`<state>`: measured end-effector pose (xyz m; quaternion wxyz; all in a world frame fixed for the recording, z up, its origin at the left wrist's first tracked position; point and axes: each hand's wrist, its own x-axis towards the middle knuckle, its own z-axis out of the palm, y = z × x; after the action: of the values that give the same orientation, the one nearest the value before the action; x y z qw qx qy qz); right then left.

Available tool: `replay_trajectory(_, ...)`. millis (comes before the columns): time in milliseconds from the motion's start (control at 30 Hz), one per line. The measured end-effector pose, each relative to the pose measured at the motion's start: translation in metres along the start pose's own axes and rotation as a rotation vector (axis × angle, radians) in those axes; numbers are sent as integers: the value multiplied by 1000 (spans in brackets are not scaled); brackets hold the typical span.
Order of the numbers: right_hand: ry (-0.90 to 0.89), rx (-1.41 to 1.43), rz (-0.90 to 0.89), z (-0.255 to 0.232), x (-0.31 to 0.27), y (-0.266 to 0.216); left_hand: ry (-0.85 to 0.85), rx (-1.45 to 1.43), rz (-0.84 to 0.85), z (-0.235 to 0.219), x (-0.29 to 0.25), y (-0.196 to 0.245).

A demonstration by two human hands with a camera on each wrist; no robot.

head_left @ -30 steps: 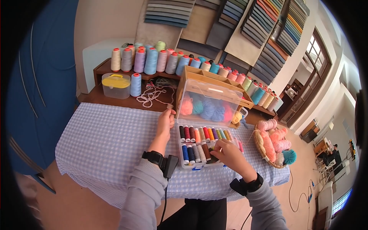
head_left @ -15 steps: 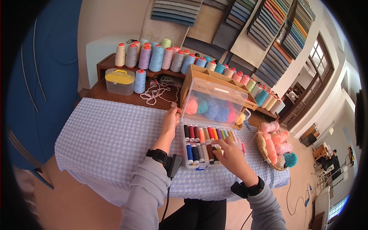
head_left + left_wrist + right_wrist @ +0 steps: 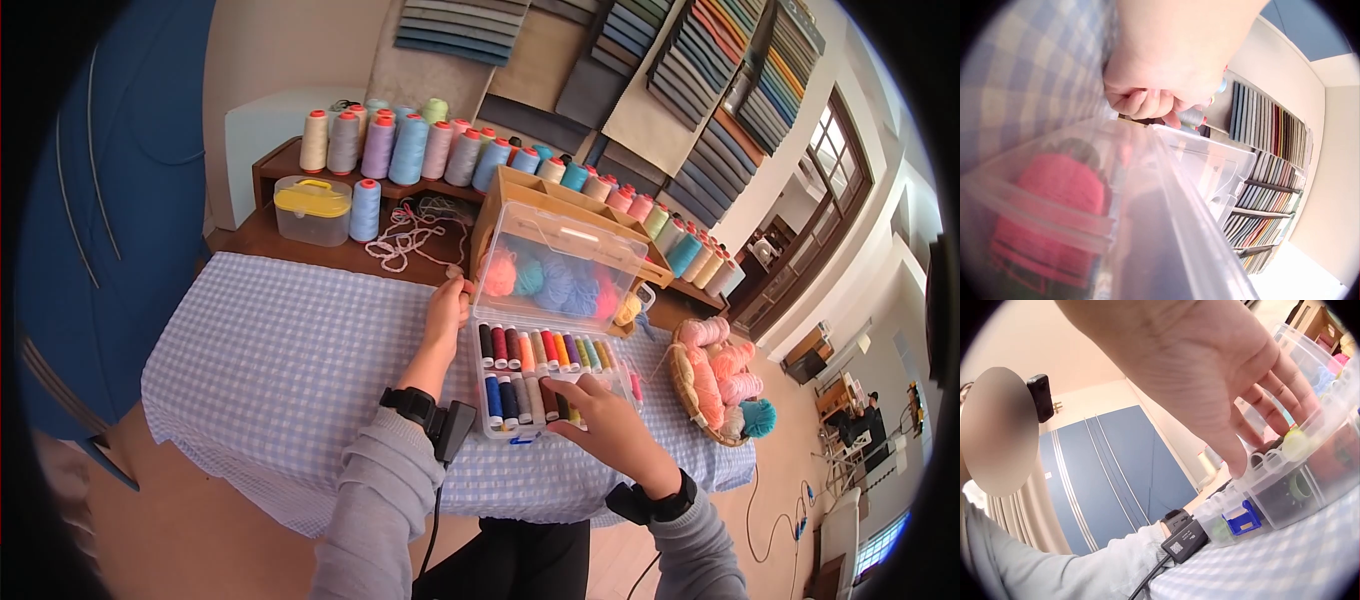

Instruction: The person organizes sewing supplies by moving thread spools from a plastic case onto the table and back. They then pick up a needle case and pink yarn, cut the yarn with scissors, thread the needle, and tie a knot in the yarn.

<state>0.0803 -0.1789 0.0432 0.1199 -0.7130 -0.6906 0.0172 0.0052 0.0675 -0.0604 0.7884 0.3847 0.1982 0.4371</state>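
Note:
A clear plastic box (image 3: 490, 436) holds two rows of small thread spools, with its lid (image 3: 560, 235) raised at the back. My left hand (image 3: 444, 318) is at the lid's left edge. In the left wrist view its fingers (image 3: 1147, 103) are curled, thumb and forefinger right at the lid's corner. My right hand (image 3: 610, 425) is over the right part of the front row, thumb and fingers spread apart. Around its fingertips are a brown spool (image 3: 549, 397) and a yellow-green spool (image 3: 1294, 444); the hand hides the spools farther right.
Behind the lid stands a wooden divided box (image 3: 520, 190). A wicker basket (image 3: 682, 380) of yarn lies to the right on the checked tablecloth (image 3: 280, 350). Large thread cones (image 3: 408, 152), a yellow-lidded tub (image 3: 312, 212) and tangled yarn (image 3: 410, 245) are at the back.
My right hand has let go of a dark spool in the front row, and its thumb and fingers have spread. The left hand stays at the lid's edge.

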Motion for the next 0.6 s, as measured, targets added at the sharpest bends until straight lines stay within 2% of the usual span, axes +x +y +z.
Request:
replay_trajectory(400,6,-67,30,7,4,-2,-1,11,5,-1,0,0)
replay_trajectory(467,98,-114,-43,10,1,0,-3,8,0,0,0,1)
replay_trajectory(600,151,-176,-45,18,-3,-2,0,17,1,0,0,1)
